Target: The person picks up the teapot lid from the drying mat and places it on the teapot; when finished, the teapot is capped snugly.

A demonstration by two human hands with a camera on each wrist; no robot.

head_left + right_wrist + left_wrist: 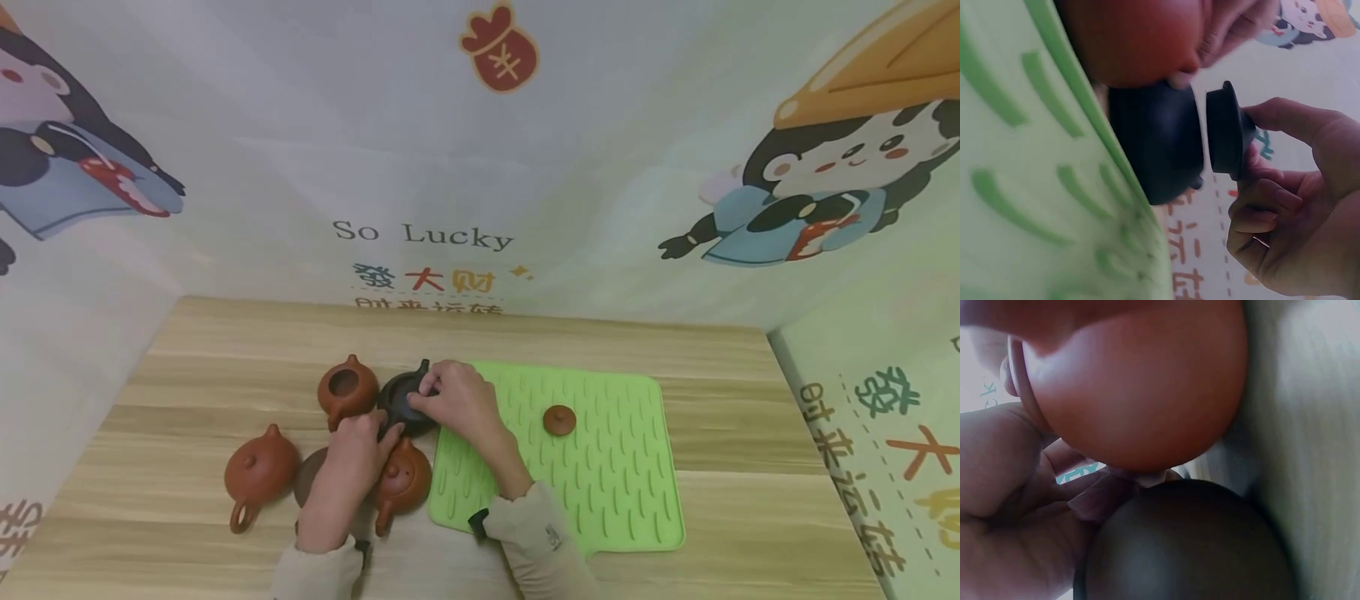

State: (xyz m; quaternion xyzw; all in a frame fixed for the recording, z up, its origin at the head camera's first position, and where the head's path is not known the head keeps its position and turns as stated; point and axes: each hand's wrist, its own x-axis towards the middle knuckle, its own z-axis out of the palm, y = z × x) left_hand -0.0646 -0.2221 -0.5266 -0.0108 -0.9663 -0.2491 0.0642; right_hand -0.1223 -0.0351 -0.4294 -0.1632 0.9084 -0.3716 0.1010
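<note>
My right hand (465,404) pinches the knob of a black teapot lid (1225,131) between thumb and fingers. A small gap separates this lid from the black teapot (1160,144) in the right wrist view. From the near side, my left hand (347,462) reaches over and grips the black teapot's handle, mostly hidden by the fingers. Beside that hand stands a lidded red-brown teapot (408,487); a dark brown teapot (307,477) is partly covered by the left forearm. Another red-brown teapot (366,392), its mouth uncovered, sits left of the black one.
A lidded red-brown teapot (258,473) stands at the far left of the group. To the right lies a green ridged mat (622,475) with a small red-brown lid (559,421) on it. A printed cloth (427,167) rises behind the wooden table (750,467).
</note>
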